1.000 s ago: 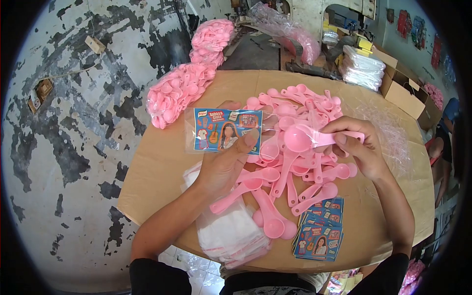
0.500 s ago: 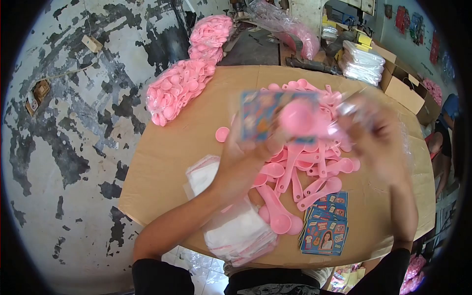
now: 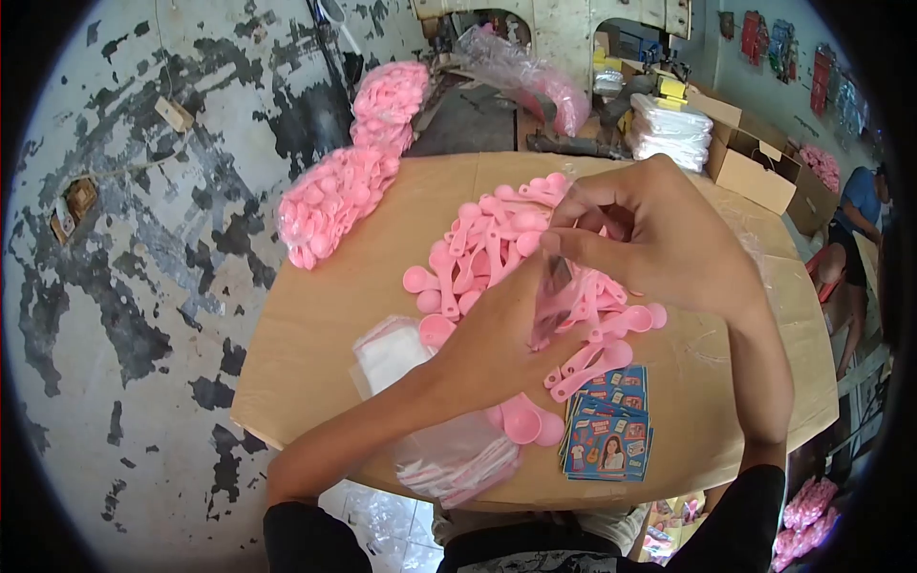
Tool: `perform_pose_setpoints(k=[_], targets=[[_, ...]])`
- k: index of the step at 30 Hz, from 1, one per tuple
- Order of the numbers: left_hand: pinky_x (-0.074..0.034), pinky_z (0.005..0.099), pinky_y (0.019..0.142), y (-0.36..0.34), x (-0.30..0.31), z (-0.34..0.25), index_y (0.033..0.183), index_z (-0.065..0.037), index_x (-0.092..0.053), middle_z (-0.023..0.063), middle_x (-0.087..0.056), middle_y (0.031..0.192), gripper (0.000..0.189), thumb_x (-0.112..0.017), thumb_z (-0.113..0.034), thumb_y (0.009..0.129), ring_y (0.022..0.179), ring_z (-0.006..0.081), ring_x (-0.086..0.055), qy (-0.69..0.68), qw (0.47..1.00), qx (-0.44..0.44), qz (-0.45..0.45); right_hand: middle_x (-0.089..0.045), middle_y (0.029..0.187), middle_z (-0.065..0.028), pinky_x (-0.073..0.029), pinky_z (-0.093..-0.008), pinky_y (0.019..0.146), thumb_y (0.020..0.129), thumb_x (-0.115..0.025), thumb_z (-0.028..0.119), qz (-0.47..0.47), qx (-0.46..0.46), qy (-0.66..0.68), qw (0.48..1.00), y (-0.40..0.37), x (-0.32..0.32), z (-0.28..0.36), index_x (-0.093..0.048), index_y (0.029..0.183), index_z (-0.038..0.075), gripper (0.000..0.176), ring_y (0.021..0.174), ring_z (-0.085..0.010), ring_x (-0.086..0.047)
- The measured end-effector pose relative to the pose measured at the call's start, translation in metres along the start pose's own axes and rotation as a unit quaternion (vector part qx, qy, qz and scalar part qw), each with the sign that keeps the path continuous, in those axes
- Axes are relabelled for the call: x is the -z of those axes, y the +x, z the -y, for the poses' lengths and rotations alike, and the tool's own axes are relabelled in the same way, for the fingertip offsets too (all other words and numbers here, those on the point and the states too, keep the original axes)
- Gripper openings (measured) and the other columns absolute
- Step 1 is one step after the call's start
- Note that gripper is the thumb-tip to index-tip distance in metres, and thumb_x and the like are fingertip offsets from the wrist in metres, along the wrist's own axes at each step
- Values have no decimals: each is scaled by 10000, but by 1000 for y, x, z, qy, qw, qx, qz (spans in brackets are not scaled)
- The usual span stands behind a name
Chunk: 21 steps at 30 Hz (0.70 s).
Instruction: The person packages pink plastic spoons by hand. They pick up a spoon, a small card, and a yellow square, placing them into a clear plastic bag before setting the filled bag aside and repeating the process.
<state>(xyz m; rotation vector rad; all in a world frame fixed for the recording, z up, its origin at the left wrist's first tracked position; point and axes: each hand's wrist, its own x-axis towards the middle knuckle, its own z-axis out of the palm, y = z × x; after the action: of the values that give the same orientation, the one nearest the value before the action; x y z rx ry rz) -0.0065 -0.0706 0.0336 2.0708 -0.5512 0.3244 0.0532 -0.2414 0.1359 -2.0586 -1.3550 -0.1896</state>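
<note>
Both hands pinch one clear packet [image 3: 555, 284], left hand [image 3: 497, 334] low, right hand [image 3: 659, 239] above. It stands nearly edge-on, long axis pointing away from me. Card stack [image 3: 608, 444] lies nearest, loose pink spoons [image 3: 478, 244] under the packet, bagged spoons [image 3: 334, 196] beyond.

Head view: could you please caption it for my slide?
Left hand and right hand pinch a clear packet above loose pink spoons on cardboard, printed cards nearby.

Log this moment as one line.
left hand: holds clear packet | right hand: pinches its top | below: pink spoons | near: card stack
</note>
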Motion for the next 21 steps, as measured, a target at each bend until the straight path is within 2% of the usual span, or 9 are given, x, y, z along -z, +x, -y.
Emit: perform_pose_setpoints(k=[1,3,5,7,11,13,16,19,21], targets=[[-436,323,960,2,0,1,1374,63,-348,192,-529,1252,651,-651,-244,886,1110,209,-563,-46,996,63,36,-613,712,27,-340,-188,480,869,-638,105,10,-101,59,993,-2,4,4,-673,867,12,99,553,-15,-452],[-466,290,912,5,-3,-6,1322,41,-458,112,-628,1133,471,-574,-203,936,1065,145,-580,-152,985,73,37,-629,780,18,-357,-192,506,890,-625,127,-137,-72,168,974,-5,7,-3,-651,970,27,131,584,-22,-467],[-463,285,917,2,5,-13,1323,27,-464,89,-613,1173,450,-568,-190,942,1080,137,-574,-249,948,142,134,-655,906,-13,-413,-199,573,930,-586,159,-234,-41,171,956,-6,4,-15,-579,1155,49,251,685,-42,-540],[-456,294,931,1,15,-21,1345,12,-445,78,-575,1255,461,-567,-194,951,1118,135,-556,-284,902,222,237,-662,916,-25,-437,-205,606,925,-593,131,-109,-29,159,981,-16,3,-33,-569,1175,52,263,731,-53,-567],[-446,304,959,-20,-7,13,1376,-2,-403,88,-556,1285,483,-536,-227,970,1162,168,-539,-370,881,159,250,-671,920,-39,-472,-221,628,862,-674,74,44,-83,190,977,-19,-2,-47,-608,1107,36,257,769,-50,-588],[-486,348,937,-18,-3,-1,1382,5,-350,139,-551,1271,465,-465,-229,997,1150,236,-569,-390,884,205,158,-679,926,-54,-483,-244,611,831,-714,96,39,-31,158,986,-17,-10,-51,-625,1043,19,242,726,-59,-592],[-539,377,880,-13,-3,-3,1380,8,-324,160,-547,1252,420,-337,-232,1035,1106,277,-603,-429,874,222,45,-662,919,-66,-497,-286,645,796,-730,97,109,-139,120,977,-15,-11,-35,-632,1025,34,257,776,-134,-615],[-540,386,884,-10,-2,10,1384,-1,-322,155,-540,1234,400,-317,-204,1040,1088,284,-609,-430,883,186,13,-632,896,-69,-505,-330,696,757,-741,109,-106,73,-62,990,-16,-40,-50,-654,983,61,248,830,-224,-599],[-534,385,901,-12,-4,18,1373,11,-335,154,-539,1232,388,-323,-185,1037,1075,276,-611,-396,902,171,-2,-621,884,-66,-505,-350,719,739,-743,119,-84,101,-109,985,-15,-39,-48,-665,949,71,230,846,-248,-583]])
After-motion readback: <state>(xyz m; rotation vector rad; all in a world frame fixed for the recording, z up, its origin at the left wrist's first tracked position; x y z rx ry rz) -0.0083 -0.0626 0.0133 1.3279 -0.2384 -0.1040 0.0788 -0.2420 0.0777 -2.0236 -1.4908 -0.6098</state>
